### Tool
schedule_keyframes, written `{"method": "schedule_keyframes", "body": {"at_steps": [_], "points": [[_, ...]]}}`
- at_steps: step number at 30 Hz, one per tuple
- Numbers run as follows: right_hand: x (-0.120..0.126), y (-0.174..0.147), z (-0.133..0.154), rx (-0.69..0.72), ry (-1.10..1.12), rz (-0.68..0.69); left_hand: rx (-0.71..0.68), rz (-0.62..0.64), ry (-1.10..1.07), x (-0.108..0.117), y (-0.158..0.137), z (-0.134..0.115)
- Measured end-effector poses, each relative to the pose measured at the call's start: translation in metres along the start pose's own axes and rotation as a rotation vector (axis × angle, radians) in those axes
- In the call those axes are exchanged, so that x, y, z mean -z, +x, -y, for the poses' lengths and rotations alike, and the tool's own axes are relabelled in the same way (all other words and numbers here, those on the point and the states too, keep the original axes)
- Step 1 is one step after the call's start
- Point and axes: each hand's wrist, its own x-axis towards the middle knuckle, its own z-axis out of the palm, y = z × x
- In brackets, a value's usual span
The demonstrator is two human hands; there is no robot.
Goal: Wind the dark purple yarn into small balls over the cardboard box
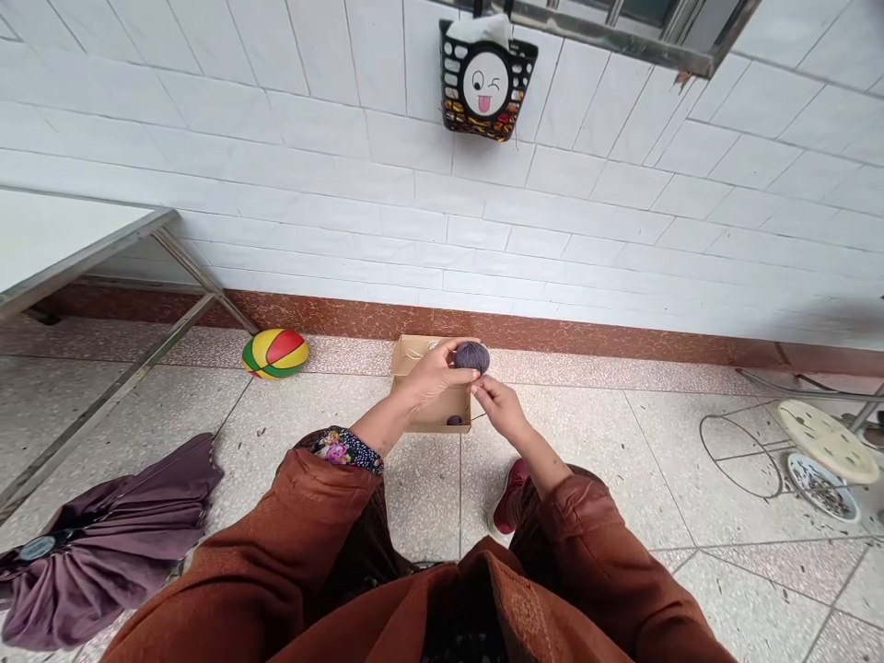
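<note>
A dark purple-grey ball of yarn (472,357) is held up in my left hand (434,376), whose fingers and thumb close around its left side. Just below the ball, my right hand (498,405) is pinched, fingertips close to its lower edge. Whatever is in that pinch is too fine to make out. Beneath both hands an open cardboard box (423,427) stands on the floor. A small dark lump (454,420) lies inside near its front side, and some pale string (414,353) lies toward the back. My left hand and forearm cover part of the box.
To the left are a striped ball (275,354), a folded purple umbrella (138,534) and a metal-framed table (89,253). A black basket (487,87) hangs on the tiled wall. At right sit a wire stand (740,456), a round stool top (827,440) and a dish (821,486).
</note>
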Motion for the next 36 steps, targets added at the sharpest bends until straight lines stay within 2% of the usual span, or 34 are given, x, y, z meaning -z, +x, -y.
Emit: {"method": "schedule_keyframes", "body": {"at_steps": [2,4,7,10,13,18,24,29,36], "points": [[0.004,0.004,0.006,0.068,0.015,0.062,-0.007,-0.08,0.102,0.007,0.018,0.004],[0.013,0.016,0.016,0.119,0.034,0.075,-0.028,-0.104,0.207,0.011,0.029,0.01],[0.028,0.043,0.026,0.146,0.061,0.083,-0.078,-0.03,0.322,0.012,0.034,0.02],[0.035,0.065,0.022,0.127,0.114,0.04,-0.053,0.102,0.345,0.009,0.028,0.024],[0.033,0.073,0.008,0.076,0.139,-0.03,0.008,0.172,0.272,0.006,0.022,0.027],[0.026,0.07,-0.007,-0.055,0.132,-0.103,0.202,0.209,-0.079,-0.002,0.019,0.036],[0.027,0.06,-0.007,-0.169,0.155,-0.128,0.188,0.203,-0.328,-0.015,0.02,0.037],[0.031,0.057,-0.006,-0.226,0.174,-0.153,0.181,0.26,-0.327,-0.023,0.018,0.032],[0.031,0.057,-0.013,-0.285,0.186,-0.188,0.169,0.241,-0.221,-0.025,0.021,0.041]]}}
